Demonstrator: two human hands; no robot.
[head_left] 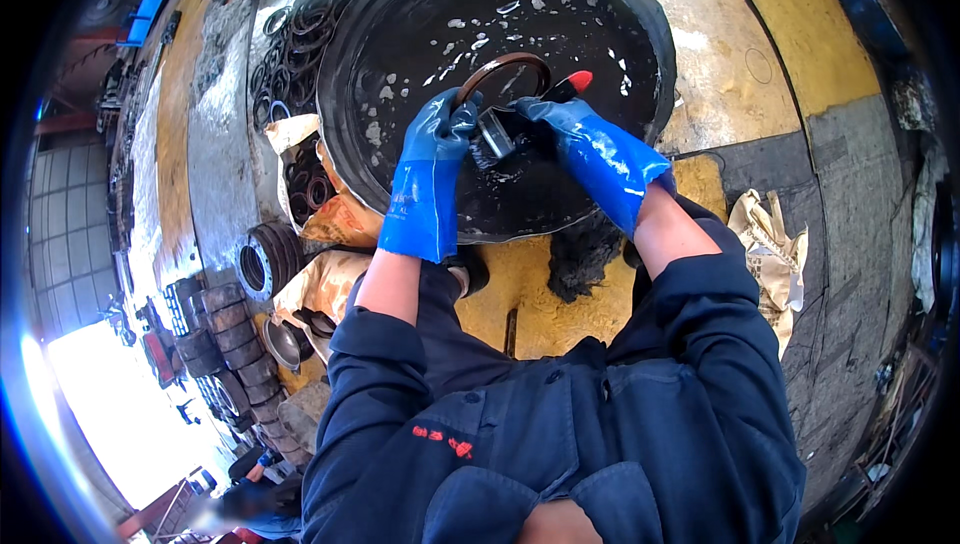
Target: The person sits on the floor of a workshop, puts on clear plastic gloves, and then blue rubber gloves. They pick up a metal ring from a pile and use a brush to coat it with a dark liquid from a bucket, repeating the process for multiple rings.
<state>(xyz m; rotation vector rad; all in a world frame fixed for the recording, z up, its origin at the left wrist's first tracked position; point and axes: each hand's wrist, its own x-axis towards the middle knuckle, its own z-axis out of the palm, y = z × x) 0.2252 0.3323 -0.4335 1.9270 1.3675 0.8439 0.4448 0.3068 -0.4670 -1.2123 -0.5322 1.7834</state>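
My left hand (441,134), in a long blue rubber glove, is closed on the near-left side of a brown ring (513,59). The ring stands tilted above a wide round black tub (338,109) of dark liquid with pale froth patches. In my right hand (575,129), gloved alike, is a flat brush with a dark, red-ended handle (578,82). Its silvery metal band (495,134) shows between my hands, close below the ring. My right fingers wrap the handle and are partly hidden. Whether the bristles touch the ring, I cannot tell.
Many dark rings (305,29) lie left of the tub. An opened paper sack (335,214) with rings leans near its left rim. Stacked rings (270,259) stand nearer me. Dark sludge (582,259) lies before the tub; a crumpled paper bag (770,244) is right. Another person (262,509) is lower left.
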